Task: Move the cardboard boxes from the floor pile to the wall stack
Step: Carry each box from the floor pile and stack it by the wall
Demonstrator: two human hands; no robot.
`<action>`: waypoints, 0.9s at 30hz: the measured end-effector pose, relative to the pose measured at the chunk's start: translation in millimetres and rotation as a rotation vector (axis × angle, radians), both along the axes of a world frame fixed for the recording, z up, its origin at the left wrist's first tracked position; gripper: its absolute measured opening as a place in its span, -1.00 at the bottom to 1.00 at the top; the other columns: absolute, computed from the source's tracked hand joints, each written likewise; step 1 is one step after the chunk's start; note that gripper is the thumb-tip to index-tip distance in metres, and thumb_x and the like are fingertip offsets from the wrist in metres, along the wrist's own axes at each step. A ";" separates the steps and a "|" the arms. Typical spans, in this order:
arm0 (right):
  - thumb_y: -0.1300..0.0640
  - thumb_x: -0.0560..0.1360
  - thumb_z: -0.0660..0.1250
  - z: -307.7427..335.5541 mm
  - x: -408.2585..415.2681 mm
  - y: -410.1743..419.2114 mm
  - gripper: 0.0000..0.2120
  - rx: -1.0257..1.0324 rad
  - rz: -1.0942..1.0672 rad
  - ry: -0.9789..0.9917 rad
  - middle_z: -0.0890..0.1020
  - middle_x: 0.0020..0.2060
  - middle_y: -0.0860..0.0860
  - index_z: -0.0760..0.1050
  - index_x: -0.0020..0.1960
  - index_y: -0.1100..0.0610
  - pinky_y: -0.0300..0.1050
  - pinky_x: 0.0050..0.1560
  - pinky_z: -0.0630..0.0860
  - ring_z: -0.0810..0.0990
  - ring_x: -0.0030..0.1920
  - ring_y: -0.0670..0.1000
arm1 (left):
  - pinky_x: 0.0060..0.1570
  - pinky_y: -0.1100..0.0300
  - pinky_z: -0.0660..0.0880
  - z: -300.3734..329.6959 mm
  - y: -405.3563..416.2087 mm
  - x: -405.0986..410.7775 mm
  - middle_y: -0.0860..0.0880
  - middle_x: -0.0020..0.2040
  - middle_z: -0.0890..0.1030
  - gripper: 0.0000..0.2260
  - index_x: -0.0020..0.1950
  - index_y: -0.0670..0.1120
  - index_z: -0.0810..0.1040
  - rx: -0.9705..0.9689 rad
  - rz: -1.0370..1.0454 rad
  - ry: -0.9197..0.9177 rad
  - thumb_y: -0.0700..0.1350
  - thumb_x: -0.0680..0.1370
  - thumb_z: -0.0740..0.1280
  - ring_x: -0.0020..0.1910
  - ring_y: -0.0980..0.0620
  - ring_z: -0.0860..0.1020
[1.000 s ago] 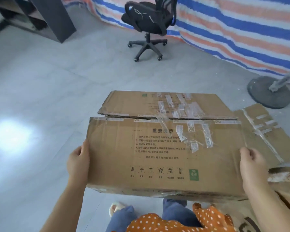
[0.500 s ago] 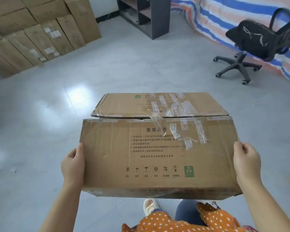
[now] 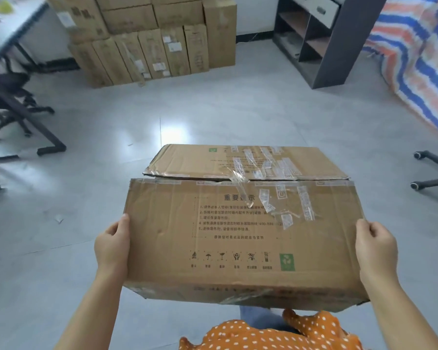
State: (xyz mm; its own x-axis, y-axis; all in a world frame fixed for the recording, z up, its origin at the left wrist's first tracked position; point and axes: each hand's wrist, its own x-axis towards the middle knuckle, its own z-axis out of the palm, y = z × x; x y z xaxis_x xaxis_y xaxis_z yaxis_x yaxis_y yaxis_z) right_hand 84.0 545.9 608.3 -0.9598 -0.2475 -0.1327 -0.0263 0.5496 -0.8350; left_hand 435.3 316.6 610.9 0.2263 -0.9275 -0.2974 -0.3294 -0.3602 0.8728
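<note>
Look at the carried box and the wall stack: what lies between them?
Only bare grey floor with a glare patch lies between the carried box and the wall stack, seen in the head view.

Dark shelf unit, striped tarp

Glossy grey floor, dark shelf unit beside a striped tarp, desk at left.

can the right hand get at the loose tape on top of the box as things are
Probably not yet: the right hand grips the carried cardboard box at one end, the left hand at the other; the tape lies uncovered.
</note>
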 end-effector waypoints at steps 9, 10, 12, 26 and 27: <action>0.09 0.54 0.14 19.7 -103.6 -178.3 -0.66 0.019 0.158 0.024 0.23 -0.46 0.02 0.16 -0.38 0.07 -0.04 -0.36 0.13 0.19 -0.42 0.04 | 0.01 0.13 0.40 3.4 -113.5 -67.2 0.02 -0.06 0.58 -0.77 -0.04 -0.06 0.59 -0.039 0.185 0.024 0.07 0.58 0.25 -0.03 0.01 0.50; 0.08 0.54 0.14 20.4 -110.3 -197.0 -0.67 0.026 0.170 0.029 0.24 -0.46 0.02 0.17 -0.38 0.08 -0.04 -0.37 0.13 0.20 -0.42 0.04 | 0.00 0.13 0.40 3.1 -125.2 -70.1 0.04 -0.07 0.58 -0.78 -0.04 -0.04 0.58 -0.042 0.201 0.031 0.07 0.58 0.26 -0.04 0.02 0.50; 0.07 0.53 0.14 20.1 -120.6 -238.2 -0.67 0.027 0.196 0.033 0.25 -0.46 0.02 0.19 -0.38 0.08 -0.05 -0.36 0.14 0.21 -0.42 0.04 | -0.04 0.15 0.39 1.9 -153.8 -74.2 0.10 -0.14 0.57 -0.79 -0.06 -0.03 0.58 -0.045 0.233 0.030 0.07 0.57 0.26 -0.08 0.04 0.50; 0.11 0.51 0.16 15.5 -105.4 -572.0 -0.66 0.010 0.264 0.015 0.21 -0.46 0.03 0.12 -0.38 0.09 -0.04 -0.34 0.12 0.17 -0.40 0.04 | -0.26 0.23 0.39 4.6 -461.5 -49.4 0.11 -0.31 0.50 -0.73 -0.29 0.01 0.55 -0.090 0.283 0.017 0.03 0.59 0.26 -0.30 0.12 0.43; 0.11 0.52 0.16 15.9 -102.2 -593.1 -0.66 0.000 0.262 0.005 0.20 -0.46 0.02 0.11 -0.38 0.09 -0.04 -0.34 0.12 0.16 -0.40 0.04 | -0.27 0.26 0.37 6.9 -484.3 -47.1 0.11 -0.33 0.47 -0.71 -0.33 0.04 0.52 -0.101 0.288 0.017 0.02 0.59 0.26 -0.32 0.15 0.41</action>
State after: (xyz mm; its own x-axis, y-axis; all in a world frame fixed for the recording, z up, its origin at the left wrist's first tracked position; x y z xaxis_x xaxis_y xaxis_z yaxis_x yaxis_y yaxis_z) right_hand -18.2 -47.1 624.2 -0.8634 -0.4880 -0.1279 -0.1722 0.5235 -0.8345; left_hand 388.2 -167.6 617.8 0.4803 -0.8508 -0.2132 -0.2114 -0.3482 0.9133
